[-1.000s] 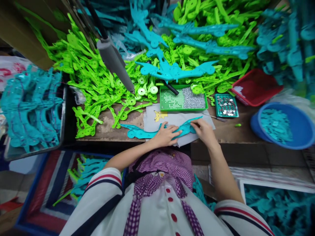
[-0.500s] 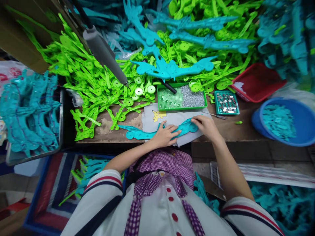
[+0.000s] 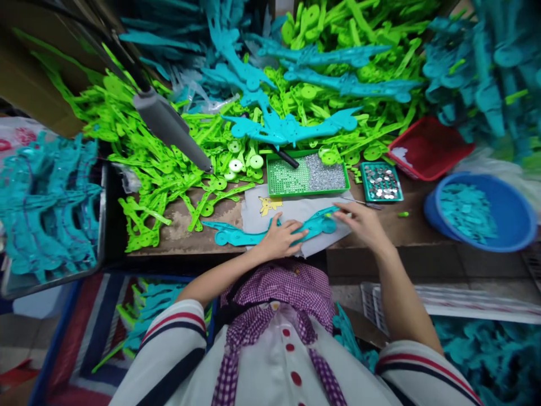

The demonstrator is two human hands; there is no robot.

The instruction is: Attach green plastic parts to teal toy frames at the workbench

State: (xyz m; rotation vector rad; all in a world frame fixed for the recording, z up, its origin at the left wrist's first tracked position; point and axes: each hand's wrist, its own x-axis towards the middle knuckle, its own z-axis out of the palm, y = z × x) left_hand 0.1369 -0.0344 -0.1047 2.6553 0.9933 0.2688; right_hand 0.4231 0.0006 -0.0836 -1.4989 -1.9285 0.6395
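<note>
A long teal plastic part (image 3: pixel 240 237) lies along the table's front edge, partly on a grey cloth (image 3: pixel 253 204) printed with a yellow cartoon figure. My left hand (image 3: pixel 281 238) is closed over the middle of this part, holding it down. At its right end, my right hand (image 3: pixel 363 224) has its fingers drawn together in a pinch. A small bright green spot shows on the part by those fingertips; whether they hold anything is too small to tell. Just behind the cloth is a green tray (image 3: pixel 308 193) with small silver pieces and a dark-handled tool in it.
Bright green plastic parts (image 3: pixel 152 146) are heaped behind and to the left, under a hanging grey power screwdriver (image 3: pixel 173 129). To the right are a teal tray of metal discs (image 3: pixel 382 198), a red scoop (image 3: pixel 448 144) and a blue bucket (image 3: pixel 518 225). A black bin (image 3: pixel 105 225) stands left.
My right hand has shifted slightly right, off the end of the teal part, and a green spot now shows there. My left hand stays on the part. The view has shifted slightly.
</note>
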